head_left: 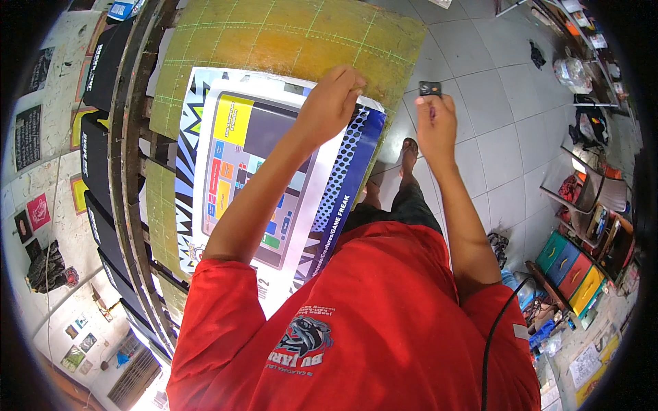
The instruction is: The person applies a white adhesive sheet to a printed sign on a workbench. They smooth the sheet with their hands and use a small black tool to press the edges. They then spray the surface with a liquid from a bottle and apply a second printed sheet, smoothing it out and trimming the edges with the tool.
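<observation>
A large printed sheet [322, 164] with a blue dotted border and a grey panel of coloured blocks lies on a yellow-green cutting mat [274, 44] marked with a grid. Over the sheet's far right corner is my left hand [330, 106], its fingers closed; what they grip, if anything, is hidden. Out beyond the mat's right edge, above the floor, my right hand [437, 127] pinches a small dark square piece [430, 89] at its near edge. My left forearm crosses over the sheet and covers part of its print.
Left of the mat runs a dark slatted rack [127, 171] with black printed pieces [96, 157] beyond it. Grey floor tiles [486, 123] lie to the right. Farther right stand a chair [596, 185] and a unit of coloured drawers [569, 270]. A black cable [488, 342] hangs past my right sleeve.
</observation>
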The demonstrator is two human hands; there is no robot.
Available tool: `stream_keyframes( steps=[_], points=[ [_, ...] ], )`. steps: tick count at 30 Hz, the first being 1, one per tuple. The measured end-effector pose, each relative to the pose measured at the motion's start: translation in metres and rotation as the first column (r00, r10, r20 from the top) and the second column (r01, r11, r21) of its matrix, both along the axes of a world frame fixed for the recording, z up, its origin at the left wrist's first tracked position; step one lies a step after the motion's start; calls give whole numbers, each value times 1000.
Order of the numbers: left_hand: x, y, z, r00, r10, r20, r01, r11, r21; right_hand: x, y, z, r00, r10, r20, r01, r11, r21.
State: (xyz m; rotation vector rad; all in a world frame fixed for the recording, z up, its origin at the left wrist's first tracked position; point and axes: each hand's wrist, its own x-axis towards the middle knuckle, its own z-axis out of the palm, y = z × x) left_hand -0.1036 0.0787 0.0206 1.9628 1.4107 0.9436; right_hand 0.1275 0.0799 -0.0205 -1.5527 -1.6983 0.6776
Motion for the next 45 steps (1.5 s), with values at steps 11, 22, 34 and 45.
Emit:
stream_keyframes(
  steps=[11,22,34,45],
  points=[
    [21,-79,-2,798,-233,-556,188,972,-138,-14,-29,15,991,-4,-133,-14,991,-135],
    [34,-79,-3,832,-173,-527,117,984,-138,-32,-27,12,995,85,-45,-87,995,-55],
    [28,-107,-4,827,6,-562,-90,988,-122,-36,-20,18,990,137,23,-134,986,-102],
    [31,-130,-6,862,133,-490,-209,972,-104,-27,-9,53,977,204,-70,-209,974,-89]
  ],
)
